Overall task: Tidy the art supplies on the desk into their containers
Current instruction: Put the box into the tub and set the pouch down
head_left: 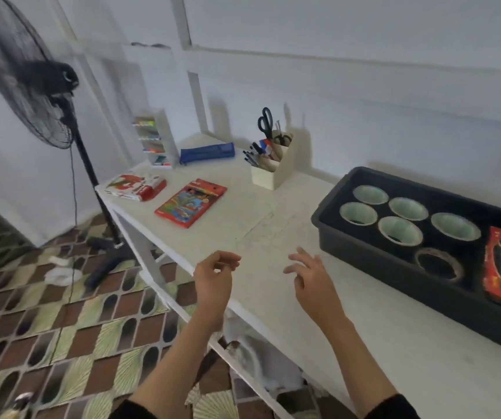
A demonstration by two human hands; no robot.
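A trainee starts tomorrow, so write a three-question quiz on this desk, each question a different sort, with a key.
1. True or false: the left hand and the right hand hold nothing.
2. How many tape rolls lie in the black bin?
3. The black-handled scissors stand in: A the cream desk organiser; B the blue pencil case; C the black bin.
Key: 1 true; 2 six; 3 A.
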